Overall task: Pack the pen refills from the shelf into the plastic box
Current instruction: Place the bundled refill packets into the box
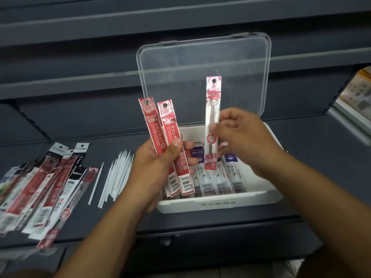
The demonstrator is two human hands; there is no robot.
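Observation:
A white plastic box (216, 203) stands open on the dark shelf, its clear lid (203, 75) raised at the back. Several purple-and-white refill packets (218, 181) lie inside it. My left hand (158, 167) grips two red refill packets (168, 137) upright, just over the box's left side. My right hand (243, 137) pinches a single clear packet with red ends (212, 109), held upright above the box's middle.
A pile of red, black and white refill packets (46, 183) lies on the shelf at the left. Loose white refill tubes (116, 175) lie between that pile and the box. Paper goods (359, 93) sit at the far right.

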